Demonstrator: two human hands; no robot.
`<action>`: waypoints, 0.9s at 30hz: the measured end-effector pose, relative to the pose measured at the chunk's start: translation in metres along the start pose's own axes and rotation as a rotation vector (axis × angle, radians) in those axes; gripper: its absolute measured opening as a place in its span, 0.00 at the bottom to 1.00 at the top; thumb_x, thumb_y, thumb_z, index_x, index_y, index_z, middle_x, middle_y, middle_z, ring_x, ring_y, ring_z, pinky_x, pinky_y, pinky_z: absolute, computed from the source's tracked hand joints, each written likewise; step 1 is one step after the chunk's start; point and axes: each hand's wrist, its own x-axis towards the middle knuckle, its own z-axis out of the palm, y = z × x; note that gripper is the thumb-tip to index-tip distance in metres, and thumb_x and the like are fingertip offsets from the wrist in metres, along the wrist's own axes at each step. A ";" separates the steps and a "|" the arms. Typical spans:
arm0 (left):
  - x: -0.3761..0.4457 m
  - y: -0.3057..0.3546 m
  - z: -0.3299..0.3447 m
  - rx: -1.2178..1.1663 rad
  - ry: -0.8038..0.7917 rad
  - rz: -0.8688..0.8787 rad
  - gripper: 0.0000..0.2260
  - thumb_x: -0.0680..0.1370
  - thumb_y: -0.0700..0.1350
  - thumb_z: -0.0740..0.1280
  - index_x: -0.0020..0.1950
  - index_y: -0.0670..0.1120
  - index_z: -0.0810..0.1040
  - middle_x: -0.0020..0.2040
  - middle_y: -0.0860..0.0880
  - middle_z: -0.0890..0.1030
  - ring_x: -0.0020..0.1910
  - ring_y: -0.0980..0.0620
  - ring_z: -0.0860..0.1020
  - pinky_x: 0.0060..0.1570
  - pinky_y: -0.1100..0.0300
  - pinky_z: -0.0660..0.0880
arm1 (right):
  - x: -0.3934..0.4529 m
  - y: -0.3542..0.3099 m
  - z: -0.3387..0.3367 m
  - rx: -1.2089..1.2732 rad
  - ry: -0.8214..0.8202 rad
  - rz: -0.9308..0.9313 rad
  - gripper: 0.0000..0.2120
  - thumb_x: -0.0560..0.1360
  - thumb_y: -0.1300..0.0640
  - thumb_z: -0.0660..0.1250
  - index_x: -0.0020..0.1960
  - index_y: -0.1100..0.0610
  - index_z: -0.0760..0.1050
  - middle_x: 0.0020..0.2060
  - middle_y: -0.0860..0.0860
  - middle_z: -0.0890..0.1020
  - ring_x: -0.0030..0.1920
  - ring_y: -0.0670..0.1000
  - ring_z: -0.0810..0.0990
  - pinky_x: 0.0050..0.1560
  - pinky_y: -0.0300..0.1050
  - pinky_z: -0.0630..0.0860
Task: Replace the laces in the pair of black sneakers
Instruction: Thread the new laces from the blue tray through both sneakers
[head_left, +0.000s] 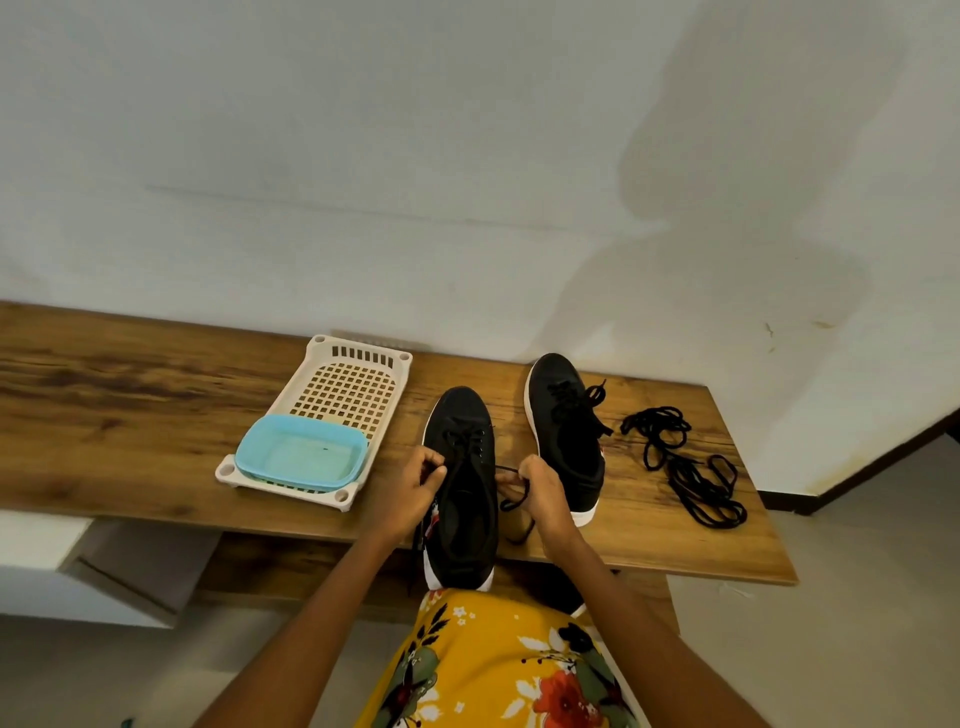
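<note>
A near sneaker (462, 499) overhangs the table's (130, 415) near edge. The left hand (415, 480) pinches its lace (470, 441); the right hand (540, 486) grips the other lace end. The second sneaker (563, 431) lies just right, spare laces (685, 460) farther right.

Near shoe: your left hand (415, 480) and right hand (540, 488) each pinch the black lace (506, 475) of the black white-soled sneaker (462, 499).
Far right: second black sneaker (569, 436), loose black laces (685, 462).
Left: blue plastic tub (301, 454) in your cream slotted tray (343, 387).
Surface: wooden bench (130, 415).
</note>
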 end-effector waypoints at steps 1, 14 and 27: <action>0.001 0.000 -0.001 0.000 -0.015 -0.001 0.08 0.79 0.41 0.62 0.49 0.55 0.71 0.52 0.52 0.77 0.56 0.52 0.75 0.59 0.53 0.73 | 0.001 0.001 0.002 0.073 0.016 0.051 0.12 0.76 0.66 0.53 0.34 0.59 0.65 0.34 0.55 0.78 0.43 0.52 0.80 0.54 0.46 0.75; 0.010 0.006 0.000 0.115 0.070 0.116 0.08 0.77 0.43 0.66 0.49 0.57 0.78 0.52 0.54 0.79 0.52 0.59 0.77 0.54 0.61 0.74 | 0.016 -0.015 0.000 -0.374 -0.147 -0.253 0.07 0.78 0.56 0.65 0.53 0.53 0.80 0.41 0.44 0.81 0.43 0.42 0.79 0.44 0.30 0.73; 0.009 0.008 -0.006 -0.027 0.047 0.019 0.10 0.79 0.40 0.62 0.44 0.55 0.75 0.47 0.54 0.79 0.50 0.54 0.77 0.53 0.54 0.73 | 0.017 -0.025 0.014 -0.751 -0.093 -0.454 0.05 0.74 0.56 0.65 0.39 0.53 0.74 0.34 0.47 0.78 0.34 0.46 0.75 0.37 0.40 0.71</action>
